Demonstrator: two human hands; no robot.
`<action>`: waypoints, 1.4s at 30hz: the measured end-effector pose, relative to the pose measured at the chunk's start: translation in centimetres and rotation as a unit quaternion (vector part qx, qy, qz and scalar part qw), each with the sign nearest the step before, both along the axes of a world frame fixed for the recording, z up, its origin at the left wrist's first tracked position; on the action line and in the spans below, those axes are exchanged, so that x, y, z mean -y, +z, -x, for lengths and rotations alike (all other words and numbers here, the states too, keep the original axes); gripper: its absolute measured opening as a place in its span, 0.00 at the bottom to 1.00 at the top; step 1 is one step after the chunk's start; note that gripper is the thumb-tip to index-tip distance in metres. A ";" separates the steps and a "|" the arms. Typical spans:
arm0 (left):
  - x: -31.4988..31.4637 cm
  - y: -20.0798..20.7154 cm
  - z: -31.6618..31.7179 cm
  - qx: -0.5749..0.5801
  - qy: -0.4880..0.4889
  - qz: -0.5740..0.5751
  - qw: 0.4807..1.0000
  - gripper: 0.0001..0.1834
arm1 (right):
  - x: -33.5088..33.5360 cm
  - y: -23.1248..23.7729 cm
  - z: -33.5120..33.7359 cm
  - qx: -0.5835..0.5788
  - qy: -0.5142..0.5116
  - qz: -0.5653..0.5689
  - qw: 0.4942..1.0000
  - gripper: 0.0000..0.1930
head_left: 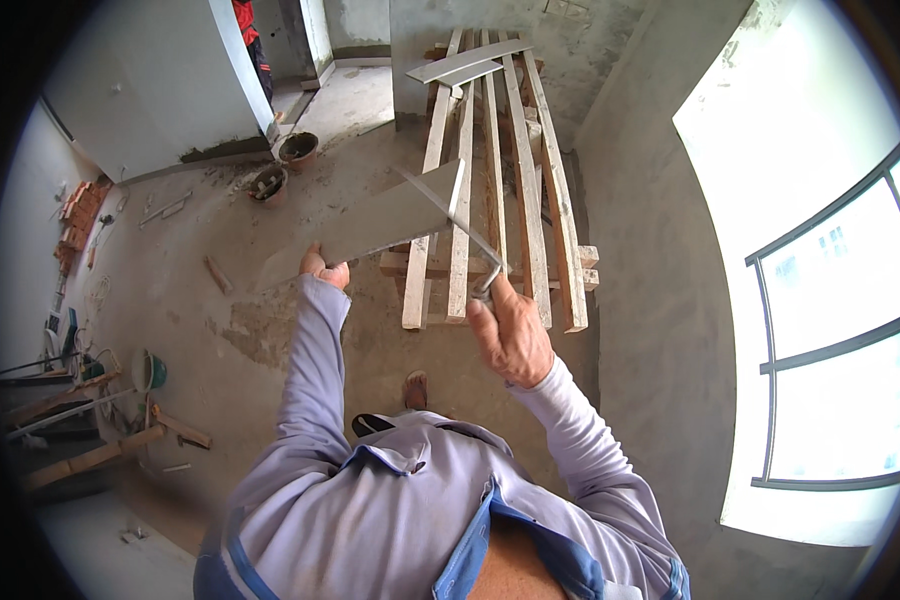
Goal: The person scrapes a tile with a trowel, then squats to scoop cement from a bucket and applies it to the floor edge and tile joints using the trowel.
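Observation:
My left hand [325, 266] is closed on the near edge of a flat grey board [370, 215]. The board is held out in front of me, and its far right corner overlaps the timber beams. My right hand [515, 332] grips the handle of a long thin metal tool [475, 238] with a bent neck. Its straight part slants up and left across the right end of the board; whether the two touch I cannot tell. Fingers wrapped round the handle hide most of it.
Long timber beams [525, 170] lie on crosspieces ahead, with grey offcut pieces [470, 62] on their far end. Two buckets [268, 186] stand left of centre. Bricks [80, 215] and piled timber [95, 458] line the left. A barred window [840, 330] is at right; a person [253, 45] stands beyond the doorway.

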State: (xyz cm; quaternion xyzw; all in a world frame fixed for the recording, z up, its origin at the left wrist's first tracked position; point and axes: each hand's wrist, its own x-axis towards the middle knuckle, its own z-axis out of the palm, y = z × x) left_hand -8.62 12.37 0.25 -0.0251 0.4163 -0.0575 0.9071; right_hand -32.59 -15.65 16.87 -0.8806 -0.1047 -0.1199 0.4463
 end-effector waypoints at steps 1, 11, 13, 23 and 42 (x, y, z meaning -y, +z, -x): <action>-0.1 0.0 0.1 0.015 -0.009 -0.011 1.000 0.05 | 0.0 -0.2 -0.1 -0.007 -0.018 0.019 1.000 0.15; -1.5 0.3 2.1 -0.016 0.023 -0.054 0.998 0.08 | 1.1 -2.7 -5.1 -0.053 -0.139 -0.016 0.989 0.13; -2.6 0.3 2.3 0.013 0.009 -0.037 0.999 0.09 | 1.3 -2.9 -5.1 0.055 -0.152 -0.024 0.987 0.12; -10.5 -0.6 -1.6 0.046 -0.035 -0.040 0.997 0.15 | 0.0 -7.9 -10.9 -0.158 -0.161 -0.106 0.968 0.16; -17.0 5.1 -29.8 0.291 -0.245 -0.592 0.710 0.30 | -21.0 -12.1 -35.9 -0.196 -0.028 -0.507 0.839 0.41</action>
